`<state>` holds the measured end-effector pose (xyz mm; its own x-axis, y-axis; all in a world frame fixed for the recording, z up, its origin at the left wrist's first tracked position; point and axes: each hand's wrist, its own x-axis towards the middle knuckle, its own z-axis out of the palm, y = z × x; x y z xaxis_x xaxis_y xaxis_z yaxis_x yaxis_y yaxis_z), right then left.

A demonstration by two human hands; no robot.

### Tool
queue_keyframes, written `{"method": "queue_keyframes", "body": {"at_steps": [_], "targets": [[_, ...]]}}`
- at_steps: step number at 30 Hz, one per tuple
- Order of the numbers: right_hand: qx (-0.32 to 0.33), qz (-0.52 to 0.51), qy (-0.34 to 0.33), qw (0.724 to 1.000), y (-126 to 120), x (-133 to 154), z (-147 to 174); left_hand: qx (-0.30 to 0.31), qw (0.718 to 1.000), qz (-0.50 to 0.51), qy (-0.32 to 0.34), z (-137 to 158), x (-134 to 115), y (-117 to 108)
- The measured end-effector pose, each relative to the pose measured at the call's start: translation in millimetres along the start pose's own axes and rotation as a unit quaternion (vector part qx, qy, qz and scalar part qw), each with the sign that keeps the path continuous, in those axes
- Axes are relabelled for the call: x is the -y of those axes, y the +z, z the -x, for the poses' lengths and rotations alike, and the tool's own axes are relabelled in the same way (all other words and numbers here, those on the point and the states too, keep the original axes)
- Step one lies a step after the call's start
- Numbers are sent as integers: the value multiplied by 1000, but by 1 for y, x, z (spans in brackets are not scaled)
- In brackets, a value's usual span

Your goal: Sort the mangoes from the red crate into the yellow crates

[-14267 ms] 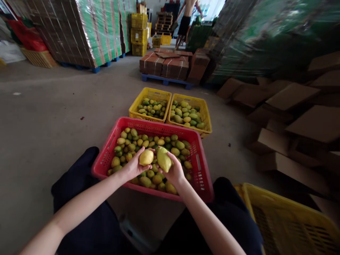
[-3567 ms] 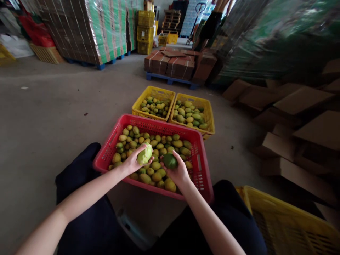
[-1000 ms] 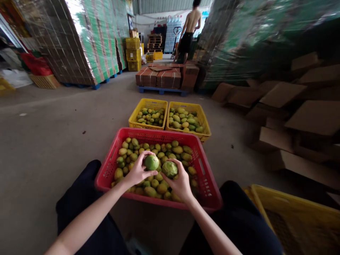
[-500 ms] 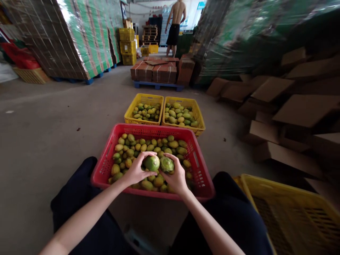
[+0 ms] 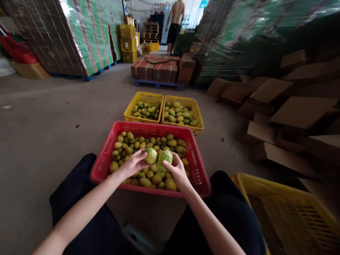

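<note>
While left hand (image 5: 134, 163), above red basket (image 5: 154, 191), clamps fingers (image 5: 139, 153) on green fruit (image 5: 151, 156), right hand (image 5: 179, 172) clamps another fruit (image 5: 163, 162) | in basket: many fruits (image 5: 145, 182) | behind basket: two yellow crates (image 5: 196, 110) with fruits

Pale-green fruit (image 5: 151, 156) in left fingers (image 5: 141, 156), bumpier fruit (image 5: 162, 158) in right fingers (image 5: 169, 166), over the red crate (image 5: 157, 191).

Two fruits (image 5: 151, 156) sit in my fingers (image 5: 140, 156) above the basket (image 5: 198, 168); two crates (image 5: 142, 119) stand just beyond it, a loaded pallet (image 5: 157, 85) farther beyond, cartons (image 5: 302, 111) to its right.
</note>
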<state>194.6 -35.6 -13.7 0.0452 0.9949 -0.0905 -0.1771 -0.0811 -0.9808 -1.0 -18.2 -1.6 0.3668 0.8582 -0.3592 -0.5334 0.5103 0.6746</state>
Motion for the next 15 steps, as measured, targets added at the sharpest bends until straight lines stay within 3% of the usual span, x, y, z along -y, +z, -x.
{"method": "queue_keyframes", "body": {"at_steps": [6, 15], "targets": [[33, -89, 77, 992, 2, -4, -3, -13, 996, 74, -48, -4, 3, 1], [104, -104, 112, 983, 7, -2, -2, -60, 998, 13, 10, -4, 11, 1]]}}
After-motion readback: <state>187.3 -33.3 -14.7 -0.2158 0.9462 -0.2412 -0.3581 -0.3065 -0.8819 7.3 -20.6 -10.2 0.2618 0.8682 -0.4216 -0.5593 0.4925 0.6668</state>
